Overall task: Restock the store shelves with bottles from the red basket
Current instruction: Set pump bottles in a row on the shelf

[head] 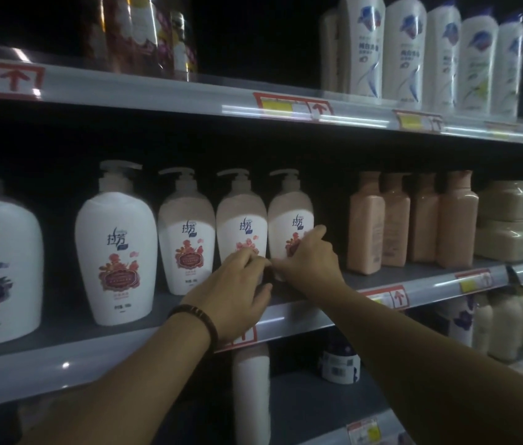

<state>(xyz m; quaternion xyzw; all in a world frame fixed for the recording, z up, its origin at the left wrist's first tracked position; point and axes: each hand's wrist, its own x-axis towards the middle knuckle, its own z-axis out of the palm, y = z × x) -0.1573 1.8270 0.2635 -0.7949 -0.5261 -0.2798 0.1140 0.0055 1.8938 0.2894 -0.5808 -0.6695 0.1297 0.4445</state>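
The right hand's fingers (pixel 316 232) are curled against the lower front of the end pump bottle (pixel 290 213), one digit raised along its right flank and the others bent in across the flowered label, so the right hand (pixel 310 256) grips that bottle low down. The left hand's fingers (pixel 247 256) are bent together at the foot of the neighbouring pump bottle (pixel 241 216), thumb tucked under near its base; how firmly the left hand (pixel 237 284) holds it is hard to tell, since the hand hides the bottle's bottom. The two hands nearly touch in the gap between the bottles.

Both bottles stand upright, long axis vertical and pump heads up, directly ahead of the fingertips on the middle shelf (pixel 382 277), set back from its front edge. They close a row of matching pump bottles (pixel 186 232) that runs toward the shelf's left end. To the right, across a bare stretch, stands a group of pink square bottles (pixel 411 220). The right hand is the nearer to that stretch.

A dark bead bracelet (pixel 196 316) circles the left wrist. The red basket is not in view.

Judging by the grips, this is straightening: the next move likely squares the two bottles to the front edge
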